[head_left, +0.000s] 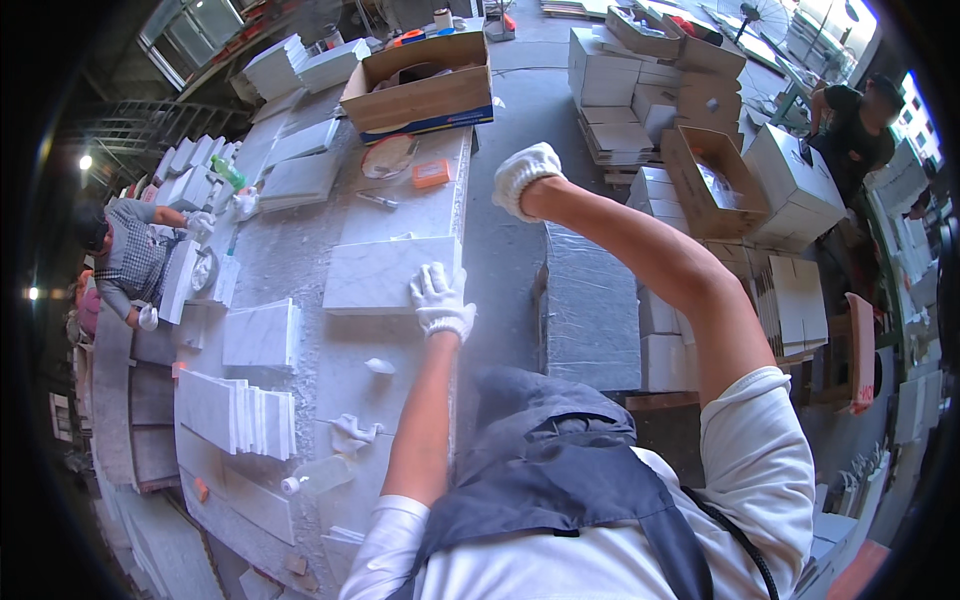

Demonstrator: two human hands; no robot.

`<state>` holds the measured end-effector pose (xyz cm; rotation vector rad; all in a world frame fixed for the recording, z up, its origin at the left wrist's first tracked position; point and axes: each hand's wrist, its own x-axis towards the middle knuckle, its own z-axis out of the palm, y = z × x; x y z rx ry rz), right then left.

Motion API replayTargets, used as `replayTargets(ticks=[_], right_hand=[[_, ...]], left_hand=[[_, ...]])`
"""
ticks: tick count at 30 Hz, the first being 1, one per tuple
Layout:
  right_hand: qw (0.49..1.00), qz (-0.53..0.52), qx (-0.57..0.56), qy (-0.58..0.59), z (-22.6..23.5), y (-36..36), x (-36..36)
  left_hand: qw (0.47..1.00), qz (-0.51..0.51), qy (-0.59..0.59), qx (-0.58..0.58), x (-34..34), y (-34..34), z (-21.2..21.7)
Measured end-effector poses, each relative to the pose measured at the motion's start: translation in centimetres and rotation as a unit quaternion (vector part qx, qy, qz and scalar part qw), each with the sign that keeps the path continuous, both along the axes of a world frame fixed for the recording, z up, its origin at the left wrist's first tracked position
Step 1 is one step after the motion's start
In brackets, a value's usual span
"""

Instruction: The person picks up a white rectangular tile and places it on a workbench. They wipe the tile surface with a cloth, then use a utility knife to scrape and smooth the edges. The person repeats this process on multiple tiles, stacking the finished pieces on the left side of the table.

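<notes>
Dusty stone workshop, long worktable (pixel 300 260) with stacked tiles. Left hand (pixel 440 300), gloved, fingers spread flat, pressing the white marble tile (pixel 385 272) near the table edge, probably for steadying. Right hand (pixel 525 178) raised above, loosely curled, holding nothing.

White gloves (pixel 440 300), grey-veined white marble tile (pixel 385 273)
</notes>
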<state>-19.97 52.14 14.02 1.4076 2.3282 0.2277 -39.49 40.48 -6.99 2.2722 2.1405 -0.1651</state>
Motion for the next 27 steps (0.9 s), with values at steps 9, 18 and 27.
replayTargets(ticks=[9,18,27], right_hand=[[0.997,0.059,0.014,-0.041,2.2,-3.5,-4.6],[0.958,0.276,-0.083,0.004,5.2,-14.0,-11.8],[0.868,0.372,-0.223,0.243,5.9,-19.3,-4.6]], left_hand=[[0.999,-0.022,0.003,0.030,-0.2,0.1,-0.6],[0.998,-0.032,0.041,-0.044,0.1,0.1,0.5],[0.999,-0.044,0.027,0.002,0.1,1.2,0.8]])
